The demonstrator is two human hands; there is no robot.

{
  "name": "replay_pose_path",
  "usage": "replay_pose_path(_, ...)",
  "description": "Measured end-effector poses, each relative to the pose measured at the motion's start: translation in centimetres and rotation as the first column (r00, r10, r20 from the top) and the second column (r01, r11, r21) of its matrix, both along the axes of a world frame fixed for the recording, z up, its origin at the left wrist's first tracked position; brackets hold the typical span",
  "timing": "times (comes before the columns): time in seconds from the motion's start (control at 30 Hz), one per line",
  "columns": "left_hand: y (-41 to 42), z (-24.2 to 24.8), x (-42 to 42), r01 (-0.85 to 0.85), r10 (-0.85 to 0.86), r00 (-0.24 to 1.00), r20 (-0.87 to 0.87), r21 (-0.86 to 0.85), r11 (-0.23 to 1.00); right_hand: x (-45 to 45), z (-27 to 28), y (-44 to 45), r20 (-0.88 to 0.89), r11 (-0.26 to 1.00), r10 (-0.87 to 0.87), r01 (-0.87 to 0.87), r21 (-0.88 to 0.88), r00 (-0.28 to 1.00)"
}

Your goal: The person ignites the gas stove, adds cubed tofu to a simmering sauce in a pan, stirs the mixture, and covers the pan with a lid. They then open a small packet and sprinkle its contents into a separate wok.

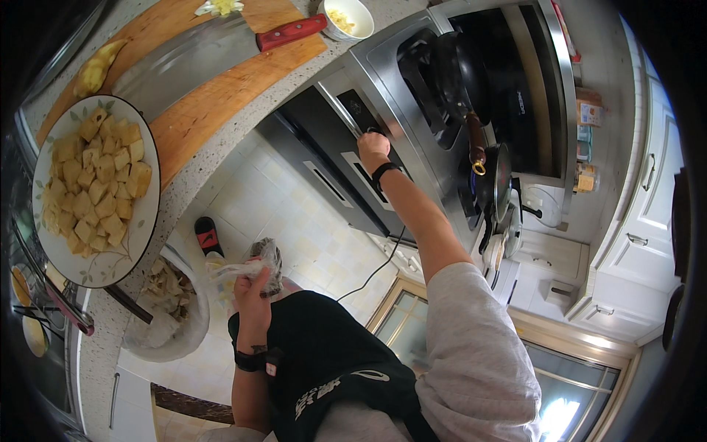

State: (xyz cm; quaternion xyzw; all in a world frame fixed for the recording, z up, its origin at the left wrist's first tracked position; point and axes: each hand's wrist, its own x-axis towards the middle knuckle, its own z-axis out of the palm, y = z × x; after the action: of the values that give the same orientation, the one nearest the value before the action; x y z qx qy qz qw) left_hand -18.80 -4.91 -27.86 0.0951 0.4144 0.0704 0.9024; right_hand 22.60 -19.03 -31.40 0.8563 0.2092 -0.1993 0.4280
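Observation:
My left hand [253, 290] grips the gathered neck of a clear plastic bag [270, 265] with dark contents, held in front of my dark apron. At the front control panel of the stainless-steel stove [386, 77], my right hand [374, 145] is closed on what looks like a knob, mostly covered by the fingers. A black wok [458, 77] with a wooden handle sits on the nearer burner. Beyond it, a pan with a glass lid [501, 182] stands over a bluish flame. A plate [149, 221] of cubed, pale yellow food [96, 188] rests at the counter's left.
On the wooden cutting board [193, 127] lie a red-handled cleaver [290, 32] and a piece of ginger [96, 69]. A white bowl [362, 22] holds chopped pale bits. Below the counter stands a lined waste bin [193, 326] with scraps. A black cord [381, 271] hangs near the stove.

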Motion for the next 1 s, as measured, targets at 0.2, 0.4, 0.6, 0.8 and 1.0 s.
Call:
replay_pose_path(0.2,-0.3,0.3,0.1,0.005,-0.005,1.0,-0.003,0.003,1.0,0.1,-2.1,0.0,0.049,0.937,0.198,-0.175,-0.303,0.979)
replay_pose_path(0.4,0.0,0.4,-0.2,0.015,-0.015,1.0,0.026,0.001,1.0,-0.8,-3.7,-2.0,0.072,0.672,0.53,-0.366,-0.644,0.845)
replay_pose_path(0.6,0.2,-0.3,-0.6,-0.014,0.014,1.0,0.01,0.003,1.0,-0.3,0.1,-2.0,0.113,0.961,-0.016,-0.016,0.277,0.993)
replay_pose_path(0.8,0.7,0.3,-0.8,0.007,-0.007,1.0,0.0,0.007,1.0,-0.4,-0.8,-5.2,0.223,0.891,-0.066,-0.043,0.453,0.973)
replay_pose_path(1.0,0.5,-0.1,-0.8,0.023,-0.023,1.0,-0.007,0.014,1.0,-2.2,-0.7,-2.9,0.33,0.733,-0.289,-0.013,0.68,0.899)
